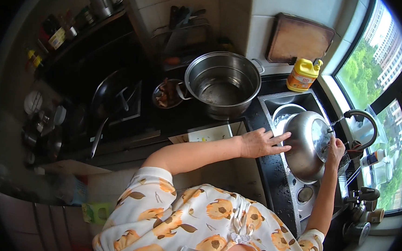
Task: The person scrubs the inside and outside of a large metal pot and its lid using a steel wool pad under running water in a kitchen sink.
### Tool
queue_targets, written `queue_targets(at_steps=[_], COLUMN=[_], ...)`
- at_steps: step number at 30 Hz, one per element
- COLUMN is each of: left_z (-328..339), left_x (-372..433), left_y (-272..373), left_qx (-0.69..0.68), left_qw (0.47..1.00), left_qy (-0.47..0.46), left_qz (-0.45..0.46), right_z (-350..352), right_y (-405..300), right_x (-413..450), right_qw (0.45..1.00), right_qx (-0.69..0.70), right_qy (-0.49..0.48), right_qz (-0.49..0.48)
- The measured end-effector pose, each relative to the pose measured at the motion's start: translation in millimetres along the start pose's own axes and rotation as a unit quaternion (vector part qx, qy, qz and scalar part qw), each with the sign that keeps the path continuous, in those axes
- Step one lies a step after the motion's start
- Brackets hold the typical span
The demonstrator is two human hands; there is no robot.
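Note:
A domed steel pot lid (298, 156) with a glass centre is tilted over the sink (303, 216). My right hand (335, 150) grips it beside the knob. My left hand (262, 142) has its fingers apart, with the fingertips at the lid's near-left side; whether they press on it I cannot tell. Water runs from the curved faucet (369, 119) onto the lid near its knob. Partly hidden beneath the lid, a steel basin (287, 110) sits in the sink.
A large steel pot (223, 81) stands on the black counter, with a bowl of food pieces (166, 93) to its left. A yellow pump jug (303, 75) and a cutting board (299, 41) are behind the sink. A wok (110, 91) rests on the stove, its handle sticking out.

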State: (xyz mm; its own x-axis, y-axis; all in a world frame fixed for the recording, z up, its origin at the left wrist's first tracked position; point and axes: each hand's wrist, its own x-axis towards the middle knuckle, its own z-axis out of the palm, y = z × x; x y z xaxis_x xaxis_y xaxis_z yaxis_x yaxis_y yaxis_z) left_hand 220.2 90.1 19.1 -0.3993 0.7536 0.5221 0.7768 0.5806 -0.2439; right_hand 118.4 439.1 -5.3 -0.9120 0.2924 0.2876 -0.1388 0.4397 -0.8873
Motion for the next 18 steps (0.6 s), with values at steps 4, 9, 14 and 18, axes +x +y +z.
queue_targets(at_steps=[4, 9, 14, 18], left_z=[-41, -83, -108, -122], left_x=[-82, -167, -209, -225], left_y=[-2, -20, -36, -46], left_qx=[-0.031, -0.094, -0.151, -0.185], left_qw=[0.995, 0.968, 0.938, 0.899], left_qy=[0.004, -0.004, -0.021, -0.018], left_qz=[-0.090, -0.232, -0.312, -0.397], right_z=[16, 64, 132, 235], right_y=[-41, -130, -190, -238], right_x=[-12, -32, -30, -40], right_qw=[0.987, 0.962, 0.974, 0.979], right_qx=[-0.101, -0.167, -0.087, -0.077], right_qy=[0.062, 0.115, 0.091, 0.036], right_qz=[-0.108, -0.183, -0.190, -0.185])
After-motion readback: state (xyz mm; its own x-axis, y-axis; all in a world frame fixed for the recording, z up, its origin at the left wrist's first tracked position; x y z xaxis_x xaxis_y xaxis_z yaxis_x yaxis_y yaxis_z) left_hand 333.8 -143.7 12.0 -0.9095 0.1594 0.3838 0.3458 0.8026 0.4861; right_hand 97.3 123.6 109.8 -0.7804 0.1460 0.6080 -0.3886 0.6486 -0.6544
